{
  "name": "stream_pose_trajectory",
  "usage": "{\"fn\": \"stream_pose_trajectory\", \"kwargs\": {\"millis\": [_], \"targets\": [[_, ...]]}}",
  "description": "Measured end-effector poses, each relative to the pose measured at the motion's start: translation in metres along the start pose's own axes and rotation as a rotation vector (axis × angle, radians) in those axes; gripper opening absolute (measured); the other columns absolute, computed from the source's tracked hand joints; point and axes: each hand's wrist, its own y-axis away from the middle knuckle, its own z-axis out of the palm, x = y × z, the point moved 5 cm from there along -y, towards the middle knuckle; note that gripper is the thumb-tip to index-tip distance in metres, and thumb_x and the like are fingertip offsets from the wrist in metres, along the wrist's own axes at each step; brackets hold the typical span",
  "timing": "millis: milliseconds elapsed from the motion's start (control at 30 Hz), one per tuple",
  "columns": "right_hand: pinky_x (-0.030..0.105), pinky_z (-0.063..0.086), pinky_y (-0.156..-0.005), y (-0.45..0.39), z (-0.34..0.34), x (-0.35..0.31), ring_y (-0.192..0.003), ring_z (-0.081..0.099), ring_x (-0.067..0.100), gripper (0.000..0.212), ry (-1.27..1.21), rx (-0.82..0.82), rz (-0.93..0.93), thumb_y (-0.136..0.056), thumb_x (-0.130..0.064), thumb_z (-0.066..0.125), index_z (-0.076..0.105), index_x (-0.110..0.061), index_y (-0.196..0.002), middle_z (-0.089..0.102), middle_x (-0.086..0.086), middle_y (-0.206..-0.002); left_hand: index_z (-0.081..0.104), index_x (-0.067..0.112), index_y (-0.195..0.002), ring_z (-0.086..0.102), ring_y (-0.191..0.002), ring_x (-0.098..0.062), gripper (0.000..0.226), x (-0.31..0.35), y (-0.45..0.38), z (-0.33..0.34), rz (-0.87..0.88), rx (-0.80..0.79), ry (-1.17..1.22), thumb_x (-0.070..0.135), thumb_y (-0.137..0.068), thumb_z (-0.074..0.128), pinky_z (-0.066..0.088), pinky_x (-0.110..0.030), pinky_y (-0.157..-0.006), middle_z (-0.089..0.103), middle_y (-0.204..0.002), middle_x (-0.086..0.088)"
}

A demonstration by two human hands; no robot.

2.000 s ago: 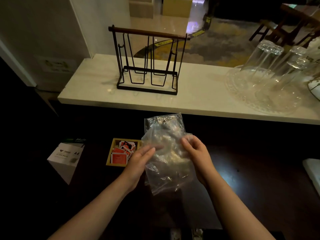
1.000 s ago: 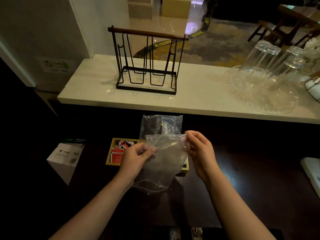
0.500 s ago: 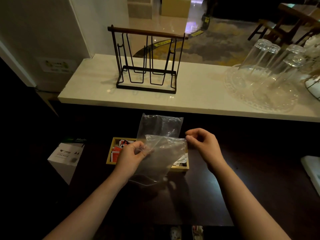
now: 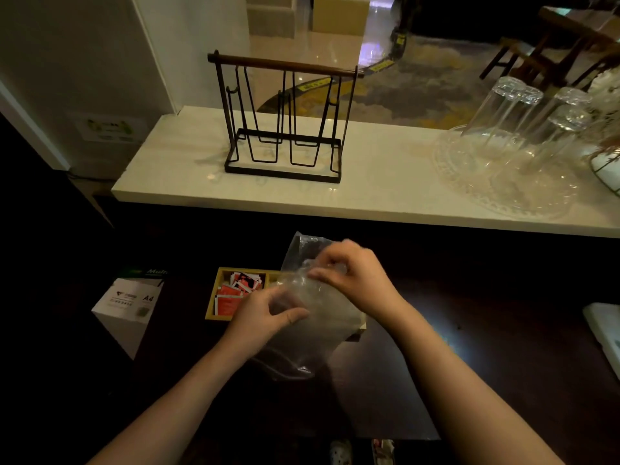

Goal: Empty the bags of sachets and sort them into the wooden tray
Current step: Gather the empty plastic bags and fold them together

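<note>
A clear plastic bag (image 4: pixel 322 333) hangs above the dark table, in front of the wooden tray (image 4: pixel 212 307). My left hand (image 4: pixel 265 313) pinches the bag's left side and my right hand (image 4: pixel 355 276) grips its crumpled top. The bag looks empty. The tray's left compartment holds several red and white sachets (image 4: pixel 235 290). The bag and my hands hide the rest of the tray. A second clear bag (image 4: pixel 302 245) sticks up behind my right hand.
A white A4 paper box (image 4: pixel 129 307) stands left of the tray. On the pale counter behind are a black wire rack (image 4: pixel 285 122) and upturned glasses (image 4: pixel 510 129) on a glass tray. A white object (image 4: pixel 607 333) lies at the right edge.
My right hand has moved left onto the bag's top and crumpled it. My left hand slid lower along the bag. The bag now covers more of the tray.
</note>
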Motion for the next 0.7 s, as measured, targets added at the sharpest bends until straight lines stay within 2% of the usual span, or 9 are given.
{"fn": "stream_pose_trajectory", "kwargs": {"millis": [100,167,267,333,433,500,567,633,700], "targets": [[0.026,0.042,-0.093,-0.009,-0.011,0.003,-0.112,0.054,0.009,0.011,-0.167,0.013,0.043,-0.083,-0.028,0.069,0.064,-0.033,-0.074,0.062,-0.01,-0.114,0.068,0.026,-0.076,0.069,-0.077,-0.007,0.021,-0.005,0.004,0.002,-0.03,-0.08,0.068,0.043,-0.065,0.074,0.053,-0.023,-0.072,0.074,-0.078,0.004],[0.028,0.043,-0.097,-0.014,-0.011,0.007,-0.116,0.054,0.007,0.017,-0.248,-0.053,0.121,-0.088,-0.027,0.064,0.061,-0.034,-0.073,0.061,-0.006,-0.123,0.067,0.025,-0.074,0.068,-0.07,-0.002,0.015,-0.005,0.006,0.005,-0.014,-0.12,0.078,0.036,-0.07,0.077,0.05,-0.013,-0.065,0.074,-0.074,0.01],[0.032,0.048,-0.076,-0.019,-0.004,0.011,-0.083,0.059,0.008,0.016,-0.192,-0.114,0.149,-0.092,-0.029,0.057,0.057,-0.026,-0.077,0.066,0.002,-0.091,0.065,0.03,-0.079,0.068,-0.07,0.002,0.015,-0.003,0.008,0.006,-0.031,-0.126,0.118,0.035,-0.071,0.077,0.05,-0.011,-0.062,0.072,-0.074,0.018],[0.034,0.046,-0.066,-0.021,-0.001,0.014,-0.069,0.053,0.01,0.015,-0.156,-0.098,0.148,-0.091,-0.029,0.059,0.054,-0.025,-0.078,0.059,0.0,-0.075,0.063,0.031,-0.103,0.07,-0.088,-0.007,0.039,-0.005,0.009,0.005,-0.065,-0.113,0.204,0.039,-0.068,0.077,0.057,-0.022,-0.074,0.074,-0.094,0.01],[0.022,0.044,-0.064,-0.023,-0.001,0.013,-0.067,0.053,0.003,0.02,-0.19,-0.028,0.105,-0.087,-0.023,0.066,0.052,-0.033,-0.076,0.057,-0.011,-0.072,0.041,0.037,-0.134,0.064,-0.109,-0.015,0.076,-0.011,0.011,0.004,-0.166,-0.077,0.349,0.041,-0.068,0.078,0.054,-0.038,-0.092,0.065,-0.121,0.006],[0.02,0.046,-0.065,-0.022,0.001,0.01,-0.071,0.056,0.001,0.019,-0.254,0.024,0.068,-0.083,-0.02,0.069,0.056,-0.032,-0.081,0.061,-0.011,-0.075,0.047,0.032,-0.133,0.065,-0.109,-0.022,0.066,-0.017,0.011,0.008,-0.259,-0.139,0.437,0.038,-0.074,0.076,0.051,-0.045,-0.095,0.066,-0.122,-0.002],[0.02,0.047,-0.061,-0.021,0.0,0.01,-0.066,0.057,0.002,0.013,-0.369,0.097,0.107,-0.082,-0.025,0.069,0.059,-0.03,-0.088,0.063,-0.006,-0.074,0.066,0.025,-0.112,0.07,-0.098,-0.026,0.03,-0.015,0.01,0.012,-0.277,-0.222,0.451,0.025,-0.082,0.071,0.057,-0.042,-0.085,0.073,-0.108,-0.008],[0.02,0.043,-0.056,-0.018,-0.007,0.023,-0.059,0.056,0.002,0.013,-0.524,0.199,0.253,-0.085,-0.039,0.062,0.062,-0.029,-0.093,0.065,-0.002,-0.07,0.072,0.022,-0.098,0.072,-0.093,-0.025,0.016,-0.013,0.009,0.011,-0.273,-0.184,0.455,0.018,-0.082,0.069,0.059,-0.03,-0.074,0.075,-0.1,-0.008],[0.025,0.042,-0.054,-0.009,-0.011,0.047,-0.056,0.057,0.007,0.033,-0.69,0.228,0.478,-0.09,-0.054,0.048,0.067,-0.026,-0.092,0.067,-0.001,-0.069,0.073,0.025,-0.093,0.072,-0.093,-0.02,0.017,-0.01,0.008,0.007,-0.268,-0.139,0.505,0.023,-0.077,0.07,0.058,-0.025,-0.073,0.076,-0.098,-0.006]]}}
